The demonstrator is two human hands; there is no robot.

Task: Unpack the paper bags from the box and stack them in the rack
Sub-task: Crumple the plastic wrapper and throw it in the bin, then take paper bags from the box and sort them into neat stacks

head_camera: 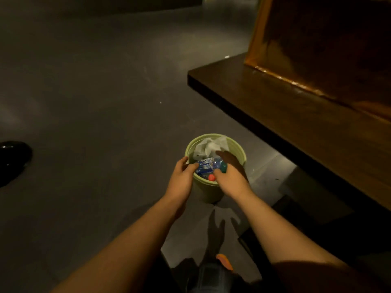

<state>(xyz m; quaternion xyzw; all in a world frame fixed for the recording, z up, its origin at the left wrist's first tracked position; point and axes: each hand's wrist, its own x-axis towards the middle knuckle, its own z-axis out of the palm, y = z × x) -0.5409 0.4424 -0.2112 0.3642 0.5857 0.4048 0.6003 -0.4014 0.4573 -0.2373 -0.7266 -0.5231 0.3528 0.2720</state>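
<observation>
while both hands are reaching into bin, left hand and right hand are pressing crushed bottles with loosely curled fingers, gripping nothing clearly; bottles likely light, crackly, slippery; paper bags not showing.

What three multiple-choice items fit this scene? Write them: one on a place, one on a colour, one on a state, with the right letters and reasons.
1. Where does the bin stand?
A. On the table
B. On the floor beside the table
C. On a chair

2. What colour is the bin?
A. Pale green
B. Black
C. Bright red

3. What state is the bin in?
A. Tipped over
B. Covered by a lid
C. Upright and filled with rubbish

Answers:
1 B, it stands on the grey floor next to the dark wooden table.
2 A, its wall and rim are pale green.
3 C, crumpled white paper and a plastic bottle fill it, with the left hand and right hand on top.
</observation>
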